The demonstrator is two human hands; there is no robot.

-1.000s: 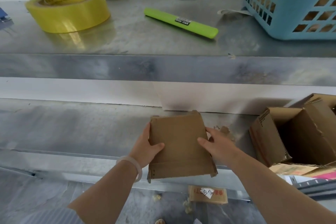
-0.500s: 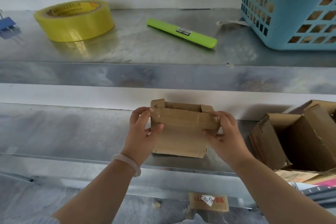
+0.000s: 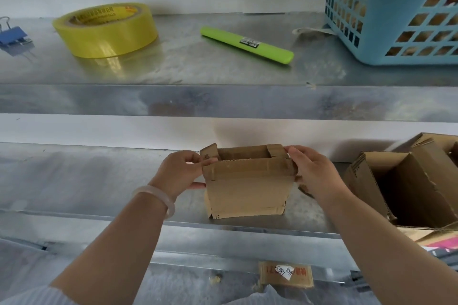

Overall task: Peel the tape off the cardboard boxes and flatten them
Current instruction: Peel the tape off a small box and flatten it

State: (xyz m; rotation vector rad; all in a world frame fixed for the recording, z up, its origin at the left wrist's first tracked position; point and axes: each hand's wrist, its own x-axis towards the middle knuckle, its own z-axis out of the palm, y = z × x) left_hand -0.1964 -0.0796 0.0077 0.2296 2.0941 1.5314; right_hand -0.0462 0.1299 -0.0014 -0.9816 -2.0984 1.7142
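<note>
The small cardboard box (image 3: 247,188) is standing upright on the lower metal shelf (image 3: 74,181), close to its front edge, with its open top facing up and short flaps sticking up at both top corners; its near face is tapering slightly toward the bottom. Whether tape is lying along its top edge is hard to tell.

The left hand (image 3: 181,172) is gripping the box's upper left corner, fingers curling round the flap there and the thumb pressing against the left side lower down; a pale bangle (image 3: 158,197) is sitting on that wrist. The right hand (image 3: 314,173) is gripping the upper right corner, fingers curling over the flap and the thumb lying against the right side.

Larger open cardboard boxes (image 3: 406,188) are lying tipped on the same shelf, just to the right of the right hand.

The upper metal shelf (image 3: 173,69) is carrying a yellow tape roll (image 3: 105,30) lying flat at the left, a blue binder clip (image 3: 12,34) at the far left edge, a lime-green pen-shaped tool (image 3: 247,44) with a dark label in the middle, and a blue plastic basket (image 3: 396,20) at the right; a curled strip of tape (image 3: 312,31) is lying just beside the basket.

A flat cardboard piece (image 3: 285,275) with red print and a white handwritten label is showing below the lower shelf.
</note>
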